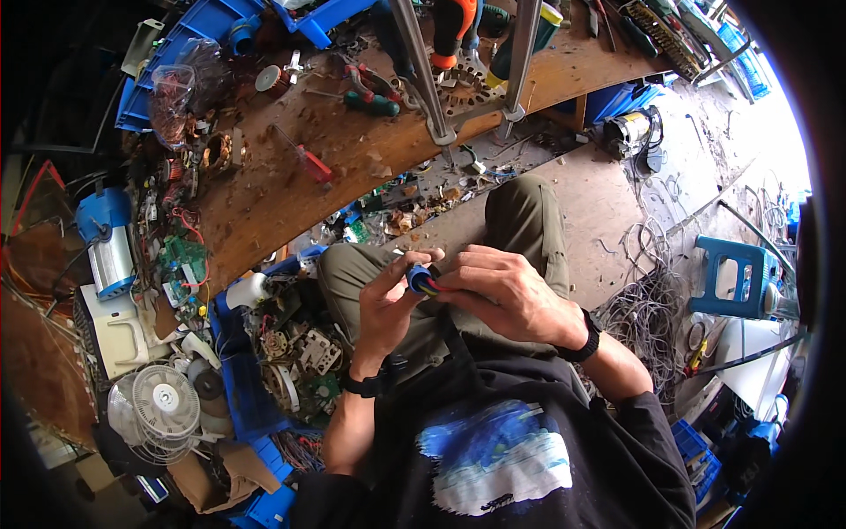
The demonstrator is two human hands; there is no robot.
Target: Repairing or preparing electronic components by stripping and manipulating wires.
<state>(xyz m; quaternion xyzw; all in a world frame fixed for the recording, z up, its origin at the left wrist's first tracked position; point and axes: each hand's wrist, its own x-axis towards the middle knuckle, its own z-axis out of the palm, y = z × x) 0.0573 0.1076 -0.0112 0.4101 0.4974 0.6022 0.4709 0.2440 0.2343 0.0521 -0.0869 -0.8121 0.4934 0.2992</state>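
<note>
Left hand (385, 304) grips a small blue plastic cylinder with coloured wires (420, 280), fingers clenched round it, held over the lap. Right hand (502, 295) pinches the wire end, touching the left. Cluttered curved wooden table (291, 185) lies ahead

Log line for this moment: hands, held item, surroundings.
left hand: grips small blue part | right hand: fingers pinch its coloured wires | over lap | wooden bench ahead, cluttered

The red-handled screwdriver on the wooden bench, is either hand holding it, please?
No: the red-handled screwdriver lies alone on the wooden bench, while the left hand and right hand both grip a small blue part over the lap.
</note>
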